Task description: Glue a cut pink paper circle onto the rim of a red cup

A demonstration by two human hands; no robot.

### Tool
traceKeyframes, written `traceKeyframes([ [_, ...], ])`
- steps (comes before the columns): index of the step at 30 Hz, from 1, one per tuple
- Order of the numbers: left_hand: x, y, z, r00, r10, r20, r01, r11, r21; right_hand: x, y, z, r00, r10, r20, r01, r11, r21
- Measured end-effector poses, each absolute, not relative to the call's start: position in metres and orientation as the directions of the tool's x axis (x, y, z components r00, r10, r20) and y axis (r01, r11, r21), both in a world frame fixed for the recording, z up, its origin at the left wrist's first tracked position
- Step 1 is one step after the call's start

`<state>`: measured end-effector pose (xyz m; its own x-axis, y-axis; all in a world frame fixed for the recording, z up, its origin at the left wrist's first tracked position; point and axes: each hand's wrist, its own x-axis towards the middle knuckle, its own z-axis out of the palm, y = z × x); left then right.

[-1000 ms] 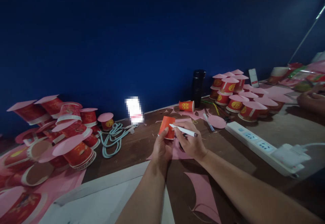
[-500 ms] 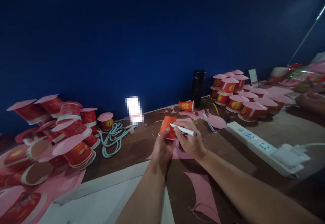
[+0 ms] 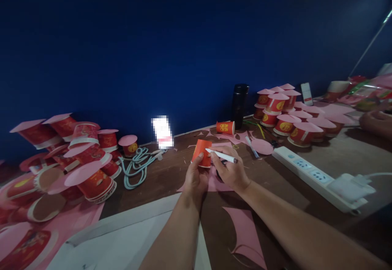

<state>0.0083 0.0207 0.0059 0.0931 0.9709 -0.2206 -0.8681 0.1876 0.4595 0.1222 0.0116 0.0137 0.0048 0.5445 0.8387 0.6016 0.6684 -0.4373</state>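
My left hand is closed around a red paper cup, which is tilted over the middle of the table. In my right hand I grip a white marker pen; its tip is at the side of the cup. Something dark with a loop, perhaps scissors, shows partly under my right hand, but I cannot make it out. Pink paper lies beneath both hands. Beyond them another red paper cup rests on its side, and to the right lies a second marker beside a pink paper disc.
Red cups topped with pink discs crowd the left and the back right. A coiled cable, a black flask and a power strip stand around. Pink scraps lie in front. Another person's hand is far right.
Very little differs. The cup in my left hand has turned slightly, and the marker stays against it. The other person's hand at the far right has shifted a little.
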Motion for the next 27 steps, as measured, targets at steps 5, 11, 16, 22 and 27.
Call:
traceKeyframes([
  [5, 0.0074, 0.0218, 0.0033, 0.104, 0.974, -0.201, -0.869, 0.187, 0.458, 0.1222, 0.0117, 0.0139, 0.007, 0.541, 0.841, 0.608, 0.665, -0.434],
  [11, 0.0061, 0.0229, 0.0010, 0.123, 0.975, -0.185, -0.879, 0.194, 0.435, 0.1223, 0.0116, 0.0137, 0.010, 0.546, 0.838, 0.613, 0.659, -0.436],
  [16, 0.0056, 0.0240, -0.0004, 0.124, 0.972, -0.198, -0.879, 0.200, 0.433, 0.1220, 0.0114, 0.0141, 0.011, 0.551, 0.835, 0.614, 0.655, -0.440],
  [22, 0.0051, 0.0248, -0.0019, 0.113, 0.967, -0.228, -0.878, 0.205, 0.432, 0.1220, 0.0109, 0.0144, 0.004, 0.565, 0.825, 0.616, 0.649, -0.447],
  [27, 0.0054, 0.0256, -0.0025, 0.105, 0.968, -0.227, -0.882, 0.197, 0.428, 0.1226, 0.0101, 0.0155, 0.010, 0.560, 0.829, 0.589, 0.666, -0.457],
])
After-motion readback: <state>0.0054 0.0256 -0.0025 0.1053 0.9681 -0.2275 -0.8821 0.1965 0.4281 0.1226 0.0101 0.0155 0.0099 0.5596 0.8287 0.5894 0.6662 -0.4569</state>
